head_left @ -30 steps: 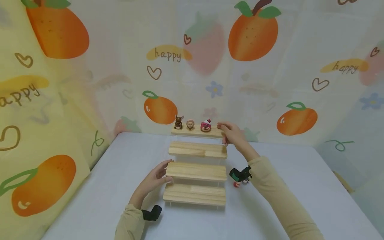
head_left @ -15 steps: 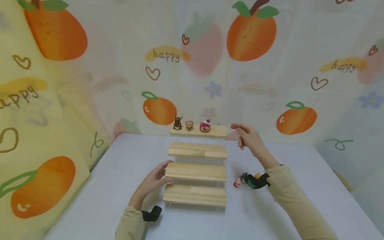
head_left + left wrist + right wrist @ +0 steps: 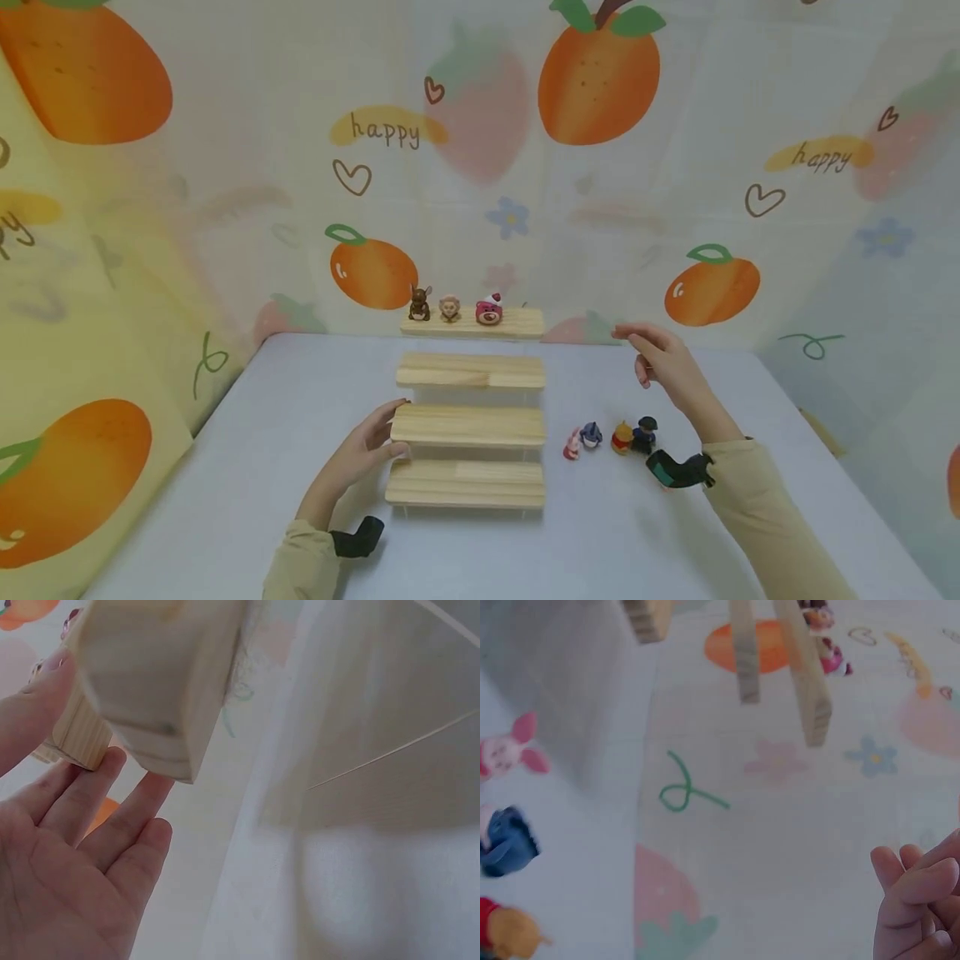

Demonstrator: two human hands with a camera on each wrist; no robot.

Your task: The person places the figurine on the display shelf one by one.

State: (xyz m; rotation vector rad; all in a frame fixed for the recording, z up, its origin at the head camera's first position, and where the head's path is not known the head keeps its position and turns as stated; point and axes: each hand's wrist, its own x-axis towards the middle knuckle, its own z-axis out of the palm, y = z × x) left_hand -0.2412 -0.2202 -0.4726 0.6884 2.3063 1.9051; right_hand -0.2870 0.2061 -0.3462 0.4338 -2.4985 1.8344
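A four-tier wooden display stand (image 3: 468, 425) stands on the white-covered table. My left hand (image 3: 363, 446) rests at the left end of its third board from the top, thumb at the front corner and fingertips at the back. In the left wrist view, that hand's fingers (image 3: 90, 799) are nearly straight against the board ends. My right hand (image 3: 667, 358) hovers right of the stand, fingers loosely bent, holding nothing. On the top board sit a brown long-eared figurine (image 3: 419, 305), a small pale-faced figurine (image 3: 449, 309) and a pink bear figurine (image 3: 489, 312) with a white-and-red cap.
Right of the stand, several figurines are on the table: a pink one (image 3: 573, 445), a blue-grey one (image 3: 591, 435), a yellow bear (image 3: 622, 437) and a dark-hatted one (image 3: 644, 435). A fruit-printed cloth (image 3: 600, 275) hangs behind the table.
My right hand has left the right end of the top board and moved right, uncovering the figurines on the table. The left hand keeps its place. The head view has shifted slightly right.
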